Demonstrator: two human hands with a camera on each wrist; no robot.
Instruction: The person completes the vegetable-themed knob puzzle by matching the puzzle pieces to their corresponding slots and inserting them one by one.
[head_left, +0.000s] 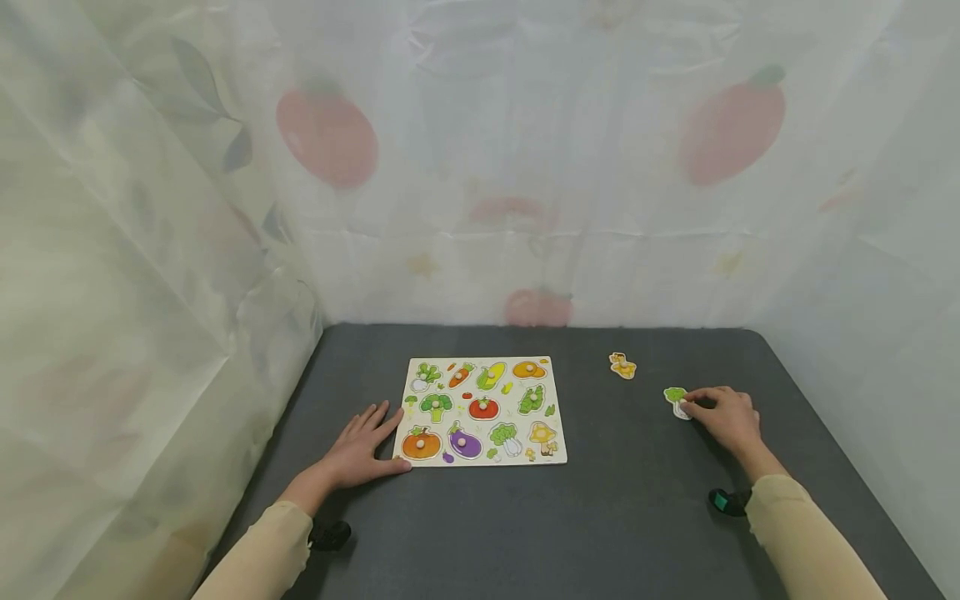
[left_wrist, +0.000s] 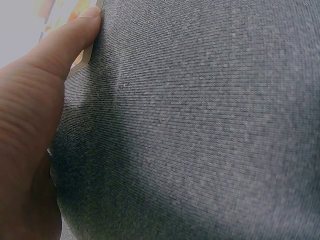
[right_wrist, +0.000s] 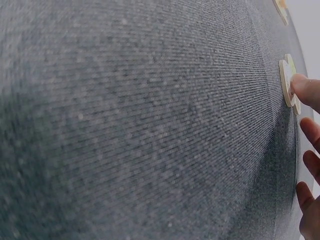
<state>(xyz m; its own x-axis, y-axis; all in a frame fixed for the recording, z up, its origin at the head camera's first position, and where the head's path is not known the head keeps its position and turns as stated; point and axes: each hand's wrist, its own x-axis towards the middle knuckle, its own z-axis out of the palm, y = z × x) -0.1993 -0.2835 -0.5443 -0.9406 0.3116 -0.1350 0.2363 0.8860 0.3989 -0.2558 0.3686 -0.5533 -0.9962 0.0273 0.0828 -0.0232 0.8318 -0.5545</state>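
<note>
My right hand (head_left: 726, 419) pinches a bok choy puzzle piece (head_left: 672, 398) at the table's right side, thumb and fingertips at its middle. In the right wrist view a fingertip touches the face of that piece, seen nearly edge-on, low over the cloth. A wooden vegetable puzzle board (head_left: 517, 412) lies left of centre, with knobbed pieces such as a tomato, an eggplant and a pumpkin in it. My left hand (head_left: 360, 450) rests at the board's left edge with fingers spread, its thumb along the lower left corner.
A mushroom puzzle piece (head_left: 622, 365) lies on the dark grey table (head_left: 600, 517) between the board and my right hand. Printed curtains (head_left: 525, 167) hang along the back and both sides. Each wrist wears a black band.
</note>
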